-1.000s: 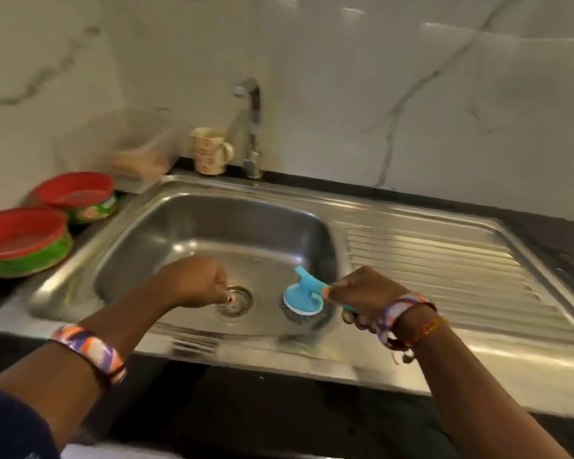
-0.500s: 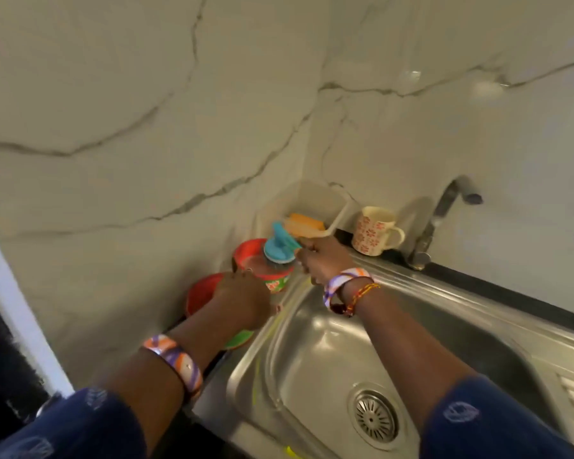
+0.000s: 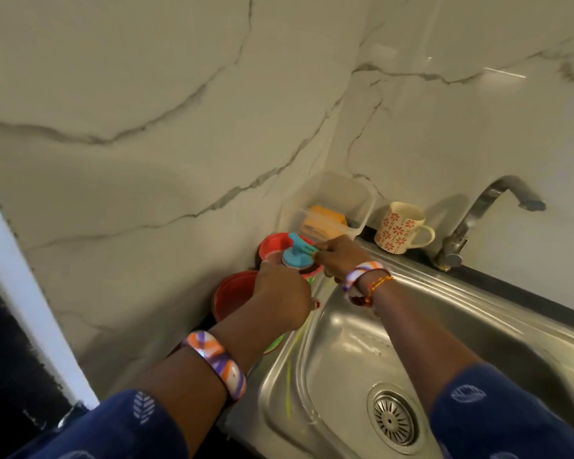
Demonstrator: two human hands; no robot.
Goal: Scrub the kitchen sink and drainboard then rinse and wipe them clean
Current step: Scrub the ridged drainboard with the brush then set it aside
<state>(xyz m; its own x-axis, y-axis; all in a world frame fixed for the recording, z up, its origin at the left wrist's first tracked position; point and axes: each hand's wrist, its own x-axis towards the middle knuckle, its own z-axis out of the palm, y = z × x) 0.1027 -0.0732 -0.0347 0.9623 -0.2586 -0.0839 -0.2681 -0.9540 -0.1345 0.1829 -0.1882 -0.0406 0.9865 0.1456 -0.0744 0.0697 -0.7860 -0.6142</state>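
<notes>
I have the blue scrubber at the middle of the frame, held over the open red soap tub at the left end of the sink. My right hand pinches its handle, fingers curled round the end nearest me. As I judge it, the head goes into the tub to load it with soap before I scrub the basin.

My left hand reaches to the tub's near edge, I think to steady it so it does not slide on the table; its back faces the camera, and I cannot tell whether the fingers grip the tub or only rest on it.

The scrubber's round head faces down into the tub, its flat back up toward me. The handle's long axis runs roughly level, from the head toward the right of the frame into my hand.

A second red tub sits just lower left of the first.
</notes>
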